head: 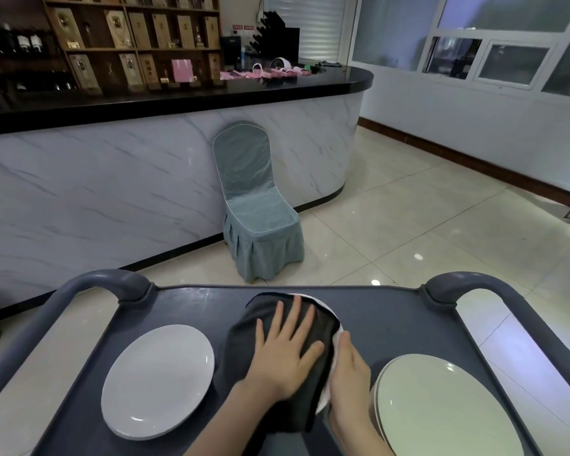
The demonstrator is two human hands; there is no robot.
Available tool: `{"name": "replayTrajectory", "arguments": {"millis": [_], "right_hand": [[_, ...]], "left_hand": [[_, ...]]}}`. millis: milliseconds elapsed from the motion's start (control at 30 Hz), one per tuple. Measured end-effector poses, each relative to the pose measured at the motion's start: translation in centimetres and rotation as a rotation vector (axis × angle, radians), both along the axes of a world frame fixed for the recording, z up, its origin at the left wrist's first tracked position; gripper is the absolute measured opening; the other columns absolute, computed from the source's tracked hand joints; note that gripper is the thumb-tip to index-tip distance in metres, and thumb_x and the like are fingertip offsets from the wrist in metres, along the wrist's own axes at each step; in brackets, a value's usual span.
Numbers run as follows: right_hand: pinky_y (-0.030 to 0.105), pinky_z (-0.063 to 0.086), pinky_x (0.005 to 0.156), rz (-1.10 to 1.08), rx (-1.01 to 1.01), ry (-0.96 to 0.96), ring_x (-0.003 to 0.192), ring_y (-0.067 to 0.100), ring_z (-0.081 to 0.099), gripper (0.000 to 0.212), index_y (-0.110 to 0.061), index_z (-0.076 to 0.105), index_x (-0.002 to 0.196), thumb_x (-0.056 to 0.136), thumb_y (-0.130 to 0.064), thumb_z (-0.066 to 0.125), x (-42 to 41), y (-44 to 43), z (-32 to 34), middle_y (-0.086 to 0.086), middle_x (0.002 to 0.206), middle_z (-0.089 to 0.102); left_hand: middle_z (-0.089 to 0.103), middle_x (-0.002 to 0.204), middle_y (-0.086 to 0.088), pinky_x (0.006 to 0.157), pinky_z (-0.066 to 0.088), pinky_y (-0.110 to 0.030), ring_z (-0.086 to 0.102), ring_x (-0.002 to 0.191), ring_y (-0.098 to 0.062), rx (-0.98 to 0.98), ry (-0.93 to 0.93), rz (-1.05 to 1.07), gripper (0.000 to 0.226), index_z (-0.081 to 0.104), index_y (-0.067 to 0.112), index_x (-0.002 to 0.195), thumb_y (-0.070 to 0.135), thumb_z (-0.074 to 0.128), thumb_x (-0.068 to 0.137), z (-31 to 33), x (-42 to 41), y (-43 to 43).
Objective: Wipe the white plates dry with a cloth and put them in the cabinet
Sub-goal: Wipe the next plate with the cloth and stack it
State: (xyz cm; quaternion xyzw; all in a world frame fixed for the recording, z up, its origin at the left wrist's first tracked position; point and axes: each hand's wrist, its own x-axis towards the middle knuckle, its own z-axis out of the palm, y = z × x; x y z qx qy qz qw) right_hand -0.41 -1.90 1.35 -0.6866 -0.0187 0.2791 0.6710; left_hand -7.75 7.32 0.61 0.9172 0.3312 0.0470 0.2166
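A dark grey cloth lies over a white plate at the middle of a grey cart top; only the plate's right rim shows. My left hand presses flat on the cloth with its fingers spread. My right hand grips the plate's right rim, thumb on the edge. A single white plate lies on the cart to the left. A stack of white plates sits at the right. No cabinet for the plates is in view.
The cart has curved grey handles at its far left and far right. Beyond it a blue covered chair stands against a marble-look bar counter. Tiled floor stretches to the right.
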Motion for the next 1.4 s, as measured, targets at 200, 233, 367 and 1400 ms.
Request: {"name": "replayTrajectory", "arguments": {"millis": [200,233,367,1400], "right_hand": [[0.033,0.047,0.066,-0.069,0.01,-0.008,0.068,0.02,0.059,0.042,-0.017,0.066,0.069,0.097,-0.045,0.052,2.8,-0.6,2.0,-0.009,0.062,0.066],[0.032,0.045,0.064,-0.082,0.023,-0.001,0.066,0.019,0.057,0.042,-0.017,0.064,0.068,0.098,-0.044,0.052,3.3,-0.7,2.4,-0.011,0.058,0.064],[0.034,0.047,0.067,-0.064,0.038,-0.011,0.069,0.019,0.061,0.042,-0.016,0.068,0.074,0.099,-0.043,0.049,3.2,-0.3,2.8,-0.013,0.06,0.068],[0.03,0.037,0.06,-0.086,0.045,-0.003,0.059,0.019,0.043,0.053,-0.02,0.051,0.048,0.095,-0.044,0.056,3.0,-0.8,3.5,-0.008,0.051,0.049]], "left_hand": [[-0.019,0.161,0.006,0.116,-0.007,-0.057,-0.022,0.147,-0.02,0.234,0.035,0.173,0.064,0.001,0.031,0.154,0.053,0.023,0.098,0.3,-2.1,0.5],[-0.004,0.163,0.003,0.116,0.002,-0.059,-0.008,0.15,-0.024,0.242,-0.003,0.146,0.065,0.013,0.027,0.154,0.05,0.028,0.095,0.6,-2.6,-0.5],[-0.01,0.16,0.018,0.116,-0.01,-0.045,-0.01,0.149,-0.016,0.145,-0.109,0.017,0.071,-0.006,0.043,0.15,0.052,0.019,0.085,0.5,-2.8,-4.5],[-0.003,0.162,0.004,0.118,0.008,-0.053,-0.001,0.15,-0.021,0.223,0.105,0.079,0.065,0.005,0.029,0.154,0.046,0.012,0.092,1.5,-3.5,0.1]]}}
